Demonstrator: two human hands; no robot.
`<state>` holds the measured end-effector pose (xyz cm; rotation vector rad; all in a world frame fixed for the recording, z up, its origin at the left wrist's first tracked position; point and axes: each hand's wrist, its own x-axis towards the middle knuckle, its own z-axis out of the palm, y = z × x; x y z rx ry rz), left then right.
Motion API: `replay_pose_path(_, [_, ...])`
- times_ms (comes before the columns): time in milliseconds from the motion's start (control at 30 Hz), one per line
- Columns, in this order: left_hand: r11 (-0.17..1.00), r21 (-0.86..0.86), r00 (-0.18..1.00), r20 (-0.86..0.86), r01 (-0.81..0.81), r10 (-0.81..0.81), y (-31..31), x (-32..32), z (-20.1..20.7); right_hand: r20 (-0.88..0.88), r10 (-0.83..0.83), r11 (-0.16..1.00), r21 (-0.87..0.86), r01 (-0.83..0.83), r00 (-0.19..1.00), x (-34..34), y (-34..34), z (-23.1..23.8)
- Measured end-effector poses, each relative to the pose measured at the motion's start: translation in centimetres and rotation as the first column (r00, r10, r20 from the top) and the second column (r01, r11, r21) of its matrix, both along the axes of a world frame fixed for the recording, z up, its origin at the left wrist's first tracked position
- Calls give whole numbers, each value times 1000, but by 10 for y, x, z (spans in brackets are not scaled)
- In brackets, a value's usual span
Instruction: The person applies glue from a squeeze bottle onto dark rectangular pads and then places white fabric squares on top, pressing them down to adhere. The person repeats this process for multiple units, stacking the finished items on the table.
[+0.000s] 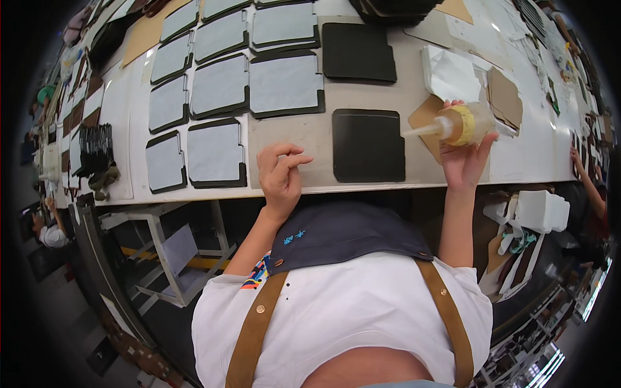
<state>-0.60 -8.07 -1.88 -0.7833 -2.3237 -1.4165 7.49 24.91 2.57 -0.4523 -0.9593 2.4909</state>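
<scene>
My right hand (464,165) is wrapped round a clear squeeze bottle (480,119) with a yellow band and amber contents. The bottle lies on its side in the air, its long pale nozzle pointing left. Just left of the nozzle tip, a flat black panel (369,145) with a notched right edge lies near the table's front edge. Loosely bent, with nothing visible in its fingers, my left hand (282,178) hovers left of that panel. A second black panel (358,53) lies farther back. Rows of light grey panels with black borders (217,154) cover the table to the left.
White sheets (451,71) and brown card pieces (504,100) lie behind and beside the bottle. A dark stack (396,10) stands at the far edge. Below the table are a white metal frame (165,252) and a bin of scraps (517,249). Other people work at both sides.
</scene>
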Motion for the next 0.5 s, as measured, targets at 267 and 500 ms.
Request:
replay_pose_path(267, [999, -40, 1000, 1, 3, -3, 1, 1, 4, 43, -126, 781, 621, 73, 991, -7, 38, 6])
replay_pose_path(500, [997, -72, 1000, -7, 14, -14, 1, 1, 4, -11, -85, 726, 684, 69, 996, -17, 36, 5])
